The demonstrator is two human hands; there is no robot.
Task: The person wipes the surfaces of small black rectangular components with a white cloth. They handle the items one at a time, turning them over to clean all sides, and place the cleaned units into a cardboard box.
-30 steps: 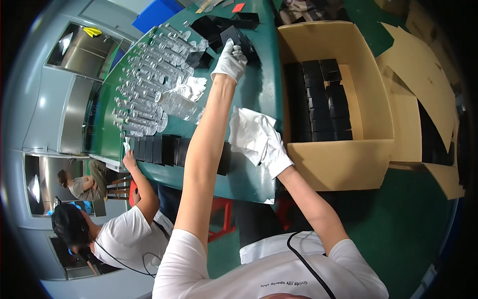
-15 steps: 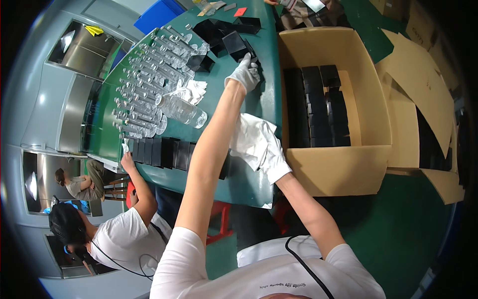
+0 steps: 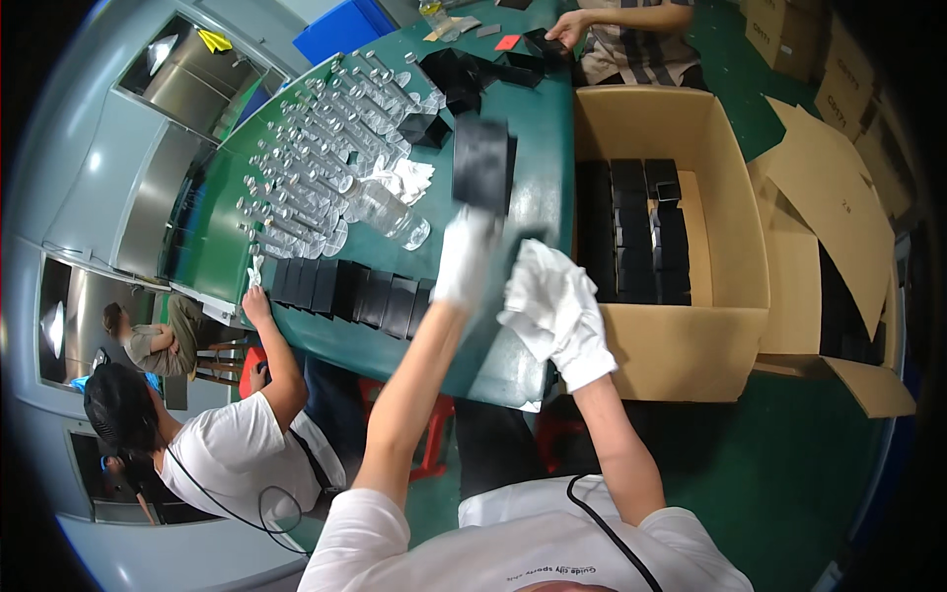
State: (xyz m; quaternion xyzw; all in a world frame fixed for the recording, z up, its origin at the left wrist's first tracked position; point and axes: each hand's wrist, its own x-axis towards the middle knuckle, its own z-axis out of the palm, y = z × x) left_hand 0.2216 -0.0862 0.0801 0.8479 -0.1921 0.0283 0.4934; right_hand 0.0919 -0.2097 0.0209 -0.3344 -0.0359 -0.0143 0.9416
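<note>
Black box (image 3: pixel 481 163) clasped in your left grip (image 3: pixel 468 257), white cloth (image 3: pixel 536 296) bunched in your right grip (image 3: pixel 584 347); judged partway: carton (image 3: pixel 681 355) part-filled, other boxes (image 3: pixel 330 289) lining the counter (image 3: pixel 543 183).

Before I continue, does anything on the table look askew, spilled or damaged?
The black boxes toward the far end of the table lie jumbled at differing angles, unlike the neat row of boxes along its near edge. No spill shows. Fine damage I cannot tell.

The white-gloved left hand (image 3: pixel 466 259) holds a flat-sided black box (image 3: pixel 480 166) over a smooth green table (image 3: pixel 545 187). The white-gloved right hand (image 3: pixel 582 343) holds a crumpled white cloth (image 3: pixel 536 296).
</note>
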